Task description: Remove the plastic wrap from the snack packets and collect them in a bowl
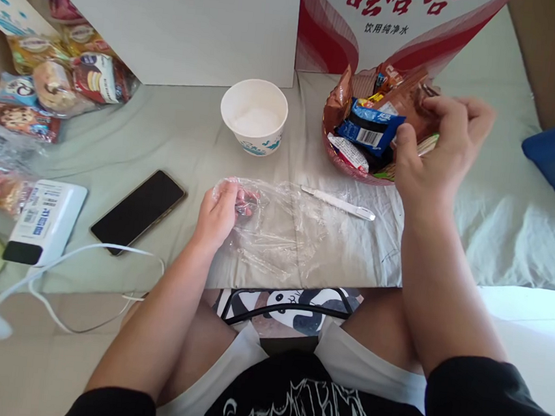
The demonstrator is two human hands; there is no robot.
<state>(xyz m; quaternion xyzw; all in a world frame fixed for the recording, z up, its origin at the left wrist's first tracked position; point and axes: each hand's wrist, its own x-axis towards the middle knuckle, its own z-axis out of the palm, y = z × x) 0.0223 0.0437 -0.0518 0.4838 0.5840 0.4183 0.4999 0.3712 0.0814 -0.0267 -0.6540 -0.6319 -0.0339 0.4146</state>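
Note:
My left hand (217,218) grips the left edge of a clear plastic bag (280,231) that lies flat on the pale sheet in front of me. My right hand (437,151) reaches into a red bowl (340,165) heaped with wrapped snacks and closes on a packet at the bowl's right side. A blue snack packet (369,129) sticks up from the middle of the bowl. A white pen-like tool (339,204) lies on the bag's far edge, between the two hands.
An empty white paper bowl (254,117) stands behind the bag. A black phone (138,211), a white power bank (45,221) with a cable, and a pile of snack packets (58,82) lie to the left. Cardboard boxes (187,23) stand at the back.

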